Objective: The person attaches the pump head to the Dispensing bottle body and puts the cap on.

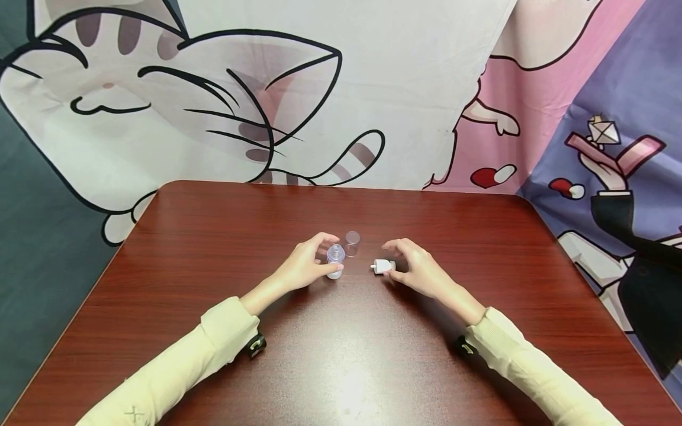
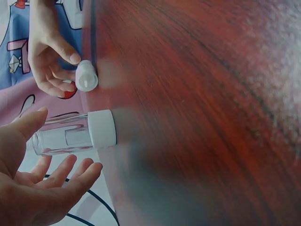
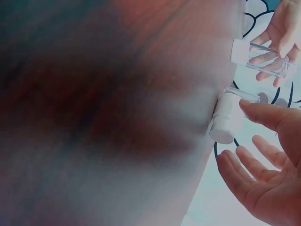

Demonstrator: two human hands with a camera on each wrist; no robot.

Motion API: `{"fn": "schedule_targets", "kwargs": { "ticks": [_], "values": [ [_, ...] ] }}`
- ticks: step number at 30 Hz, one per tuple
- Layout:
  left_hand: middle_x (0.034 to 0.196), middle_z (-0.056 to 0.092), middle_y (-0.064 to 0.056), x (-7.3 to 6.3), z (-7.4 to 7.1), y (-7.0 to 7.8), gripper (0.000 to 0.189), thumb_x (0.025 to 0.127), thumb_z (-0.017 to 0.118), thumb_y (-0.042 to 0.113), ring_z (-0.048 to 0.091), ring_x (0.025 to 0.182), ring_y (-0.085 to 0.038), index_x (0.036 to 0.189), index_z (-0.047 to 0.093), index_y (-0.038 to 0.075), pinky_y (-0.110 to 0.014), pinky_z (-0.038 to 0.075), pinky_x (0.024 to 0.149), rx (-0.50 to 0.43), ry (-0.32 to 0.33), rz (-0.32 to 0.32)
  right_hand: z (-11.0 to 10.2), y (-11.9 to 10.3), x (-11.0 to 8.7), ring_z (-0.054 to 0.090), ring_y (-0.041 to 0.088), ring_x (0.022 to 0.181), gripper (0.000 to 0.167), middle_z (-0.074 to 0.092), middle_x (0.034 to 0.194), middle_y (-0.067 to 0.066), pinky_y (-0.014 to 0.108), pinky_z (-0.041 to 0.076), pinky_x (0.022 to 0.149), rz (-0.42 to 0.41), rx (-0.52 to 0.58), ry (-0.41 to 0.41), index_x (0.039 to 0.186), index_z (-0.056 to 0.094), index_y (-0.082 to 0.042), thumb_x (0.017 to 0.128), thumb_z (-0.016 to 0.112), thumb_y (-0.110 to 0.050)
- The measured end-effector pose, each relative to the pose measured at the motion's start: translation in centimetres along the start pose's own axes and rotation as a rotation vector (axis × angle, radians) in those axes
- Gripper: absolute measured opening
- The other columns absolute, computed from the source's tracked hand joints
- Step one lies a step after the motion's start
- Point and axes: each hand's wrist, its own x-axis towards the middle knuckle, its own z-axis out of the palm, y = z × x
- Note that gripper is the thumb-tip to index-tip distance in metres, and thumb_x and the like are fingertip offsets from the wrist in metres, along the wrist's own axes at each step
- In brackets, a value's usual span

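Observation:
A clear bottle with a white base (image 1: 335, 260) stands upright on the table, its top uncovered. My left hand (image 1: 307, 261) is spread around it, thumb on the near side and fingers behind; in the left wrist view gaps show between the fingers and the bottle (image 2: 66, 136). To the right a small white cap-like piece (image 1: 381, 267) with a thin tip lies on its side. My right hand (image 1: 421, 269) is beside it, fingers apart; the thumb is at the white piece (image 3: 227, 117), and whether it touches cannot be told.
Just behind the bottle stands a small transparent cap (image 1: 352, 238). The brown wooden table (image 1: 341, 343) reaches back to a hanging cloth (image 1: 341, 118) printed with cartoons. A dark chair-like shape (image 1: 652, 296) is beyond the right edge.

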Motion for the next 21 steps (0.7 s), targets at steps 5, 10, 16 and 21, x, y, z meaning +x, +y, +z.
{"fn": "schedule_targets", "kwargs": {
  "ticks": [5, 10, 16, 21],
  "values": [
    [0.124, 0.060, -0.017, -0.05, 0.06, 0.10, 0.054, 0.083, 0.074, 0.013, 0.062, 0.112, -0.032, 0.129, 0.051, 0.002, -0.044, 0.053, 0.092, -0.014, 0.006, -0.011, 0.04, -0.14, 0.16, 0.063, 0.025, 0.094, 0.048, 0.063, 0.106, 0.013, 0.041, 0.052, 0.083, -0.015, 0.007, 0.005, 0.118, 0.059, -0.003, 0.075, 0.079, -0.005],
    [0.123, 0.061, -0.016, -0.01, 0.12, 0.12, 0.053, 0.082, 0.075, 0.011, 0.063, 0.109, -0.032, 0.128, 0.052, 0.002, -0.043, 0.054, 0.090, -0.018, 0.006, -0.014, 0.12, -0.24, 0.33, 0.062, 0.023, 0.093, 0.048, 0.063, 0.108, 0.013, 0.039, 0.052, 0.081, -0.015, -0.002, -0.008, 0.118, 0.059, -0.004, 0.074, 0.080, -0.005],
    [0.123, 0.061, -0.015, 0.11, 0.21, -0.11, 0.050, 0.081, 0.076, 0.011, 0.063, 0.108, -0.030, 0.125, 0.053, 0.003, -0.037, 0.056, 0.086, -0.018, -0.001, -0.007, 0.21, -0.13, 0.60, 0.063, 0.023, 0.094, 0.047, 0.064, 0.112, 0.013, 0.038, 0.053, 0.081, 0.013, -0.002, -0.033, 0.117, 0.060, -0.005, 0.074, 0.081, -0.006],
    [0.122, 0.062, -0.012, 0.11, 0.21, -0.27, 0.048, 0.081, 0.076, 0.012, 0.065, 0.107, -0.028, 0.123, 0.054, 0.005, -0.036, 0.056, 0.084, 0.008, -0.004, -0.001, 0.03, -0.10, 0.78, 0.064, 0.026, 0.094, 0.047, 0.064, 0.111, 0.015, 0.037, 0.055, 0.081, 0.023, 0.045, -0.055, 0.116, 0.060, -0.002, 0.074, 0.080, -0.003]
  ]
}}
